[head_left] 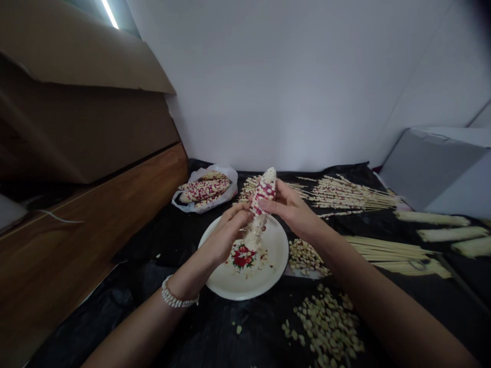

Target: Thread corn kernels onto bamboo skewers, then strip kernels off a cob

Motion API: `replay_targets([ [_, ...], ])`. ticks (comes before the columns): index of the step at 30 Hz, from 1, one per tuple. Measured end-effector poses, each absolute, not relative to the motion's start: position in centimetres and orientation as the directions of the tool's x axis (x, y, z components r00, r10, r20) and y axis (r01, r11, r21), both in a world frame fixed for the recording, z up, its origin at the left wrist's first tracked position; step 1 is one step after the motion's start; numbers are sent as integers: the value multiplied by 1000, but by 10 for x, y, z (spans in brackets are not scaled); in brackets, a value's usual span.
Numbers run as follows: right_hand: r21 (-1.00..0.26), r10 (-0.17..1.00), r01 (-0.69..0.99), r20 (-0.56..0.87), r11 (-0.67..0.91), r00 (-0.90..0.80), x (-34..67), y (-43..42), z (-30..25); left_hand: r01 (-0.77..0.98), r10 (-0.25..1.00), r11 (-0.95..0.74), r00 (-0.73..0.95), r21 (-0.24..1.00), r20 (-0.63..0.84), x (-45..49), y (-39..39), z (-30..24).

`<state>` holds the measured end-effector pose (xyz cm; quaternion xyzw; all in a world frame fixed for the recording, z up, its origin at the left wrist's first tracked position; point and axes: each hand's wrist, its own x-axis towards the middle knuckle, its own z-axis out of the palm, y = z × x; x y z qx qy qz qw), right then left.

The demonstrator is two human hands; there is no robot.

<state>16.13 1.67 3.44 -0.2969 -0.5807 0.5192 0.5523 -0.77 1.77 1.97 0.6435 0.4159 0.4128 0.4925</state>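
Observation:
An ear of corn (pixel 264 197) with white and dark red kernels is held tilted upright in both hands. Its lower part and tip look pale, partly stripped of kernels. My left hand (pixel 229 231) is closed around the lower left side of the cob. On the upper right side, my right hand (pixel 293 209) grips it with the thumb across the kernels. Beneath them stands a white plate (pixel 215 281) with a red floral print, where small crumbs and bits lie. My left fingertips are partly hidden by the cob.
A plastic bag (pixel 232 194) of corn ears lies behind left. Skewers threaded with kernels (pixel 337 193) lie at the back right, bare sticks (pixel 391 250) nearer, stripped cobs (pixel 433 219) far right. Loose kernels (pixel 330 322) are heaped front right. A cardboard box (pixel 88 122) stands left.

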Motion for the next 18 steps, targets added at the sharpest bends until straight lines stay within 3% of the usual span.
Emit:
replay_targets([
  [3, -935, 918, -205, 331, 289, -218, 161, 16, 34, 1, 954, 9, 301, 1000, -9, -6, 17, 20],
  [10, -933, 912, -258, 318, 252, -259, 165, 22, 29, -106, 932, 110, 357, 988, -66, -5, 16, 26],
  [15, -926, 914, -284, 323, 250, -248, 165, 22, 31, 19, 947, 11, 320, 1000, -16, -4, 15, 25],
  [18, -930, 920, -255, 322, 264, -223, 162, 19, 32, 167, 939, -204, 313, 965, 144, -5, 16, 22],
])
